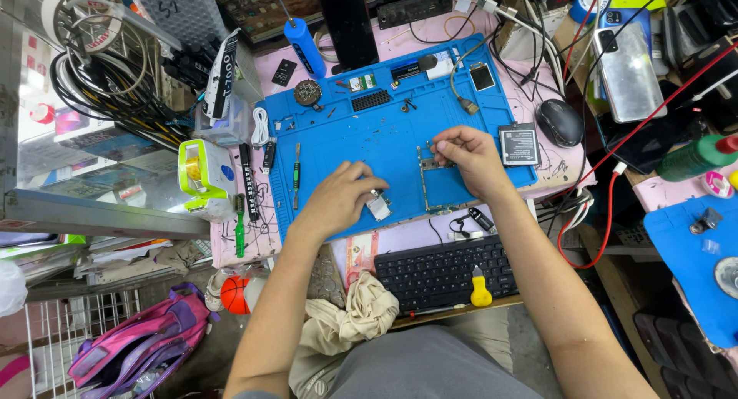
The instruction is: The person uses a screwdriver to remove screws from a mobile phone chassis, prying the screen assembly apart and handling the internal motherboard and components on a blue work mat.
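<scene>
We work over the blue mat [369,137] on the table [269,68]. Our left hand [342,199] rests on the mat with its fingers curled together over a small metal part [379,207], touching it at the fingertips; we cannot tell whether the part is actually pinched. Our right hand [470,157] has thumb and forefinger closed on the top edge of the circuit board [440,185], which lies flat on the mat between both hands.

Risks from this position, as we judge them:
- The metal part is small and only lightly held; a slip could send it off the near mat edge toward the keyboard [446,272] or the cloth [357,310].
- Pressure at one board edge could flex or tilt the board.
- Loose screws and bits [407,104] lie further up the mat; a sweep of either forearm could scatter them.
- The battery [519,144] sits just beside our right wrist and could be knocked off the mat edge.
</scene>
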